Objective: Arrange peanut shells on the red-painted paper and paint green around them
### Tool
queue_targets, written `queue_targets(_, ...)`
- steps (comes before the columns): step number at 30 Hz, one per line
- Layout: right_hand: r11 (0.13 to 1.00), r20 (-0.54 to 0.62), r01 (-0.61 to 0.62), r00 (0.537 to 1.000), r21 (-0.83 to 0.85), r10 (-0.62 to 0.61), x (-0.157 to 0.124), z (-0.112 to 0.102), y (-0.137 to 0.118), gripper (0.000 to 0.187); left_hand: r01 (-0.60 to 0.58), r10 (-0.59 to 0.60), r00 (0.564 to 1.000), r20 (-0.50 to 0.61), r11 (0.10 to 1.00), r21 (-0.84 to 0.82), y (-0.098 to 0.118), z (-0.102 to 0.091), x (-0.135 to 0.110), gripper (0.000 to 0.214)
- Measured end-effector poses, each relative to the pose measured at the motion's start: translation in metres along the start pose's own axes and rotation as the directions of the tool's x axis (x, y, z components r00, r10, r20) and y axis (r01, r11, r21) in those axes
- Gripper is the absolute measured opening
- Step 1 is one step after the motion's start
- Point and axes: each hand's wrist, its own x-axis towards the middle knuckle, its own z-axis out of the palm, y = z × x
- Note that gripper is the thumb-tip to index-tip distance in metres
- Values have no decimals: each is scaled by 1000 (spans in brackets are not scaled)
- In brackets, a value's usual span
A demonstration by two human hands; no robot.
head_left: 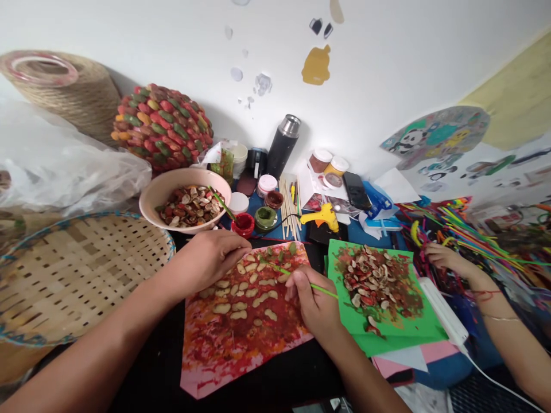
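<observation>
My right hand (pixel 313 298) is closed on a thin green paintbrush (pixel 287 270) whose tip rests among peanut shells (pixel 247 292) laid on a red-stained pink sheet (pixel 241 321). My left hand (pixel 210 258) lies on the sheet's upper left edge, fingers curled down over the shells; whether it holds one is hidden. A few shells near the sheet's top are painted green.
A bowl of painted shells (pixel 187 201), small paint pots (pixel 243 223), a yellow glue gun (pixel 322 216) and a flask (pixel 283 143) stand behind. A woven tray (pixel 73 269) lies left. Green paper with shells (pixel 379 292) lies right, where another person's hand (pixel 445 258) touches pipe cleaners.
</observation>
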Motion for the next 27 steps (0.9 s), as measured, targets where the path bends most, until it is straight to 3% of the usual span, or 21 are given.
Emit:
queue_targets(14,999,20,-30,999,-13,30,-1,2,-2,50,18,-18,1000,-6,1000,-9,0,0,0,33)
queue_targets(20,999,30,-35,999,-12,36,1,3,-4,53,0,-1,993,-115,1000,-12,5,5,1,29)
queue_targets(27,999,14,-37,999,7,37,-2,2,1,47,-29,28,996,-87,1000,1,7,14,4,29)
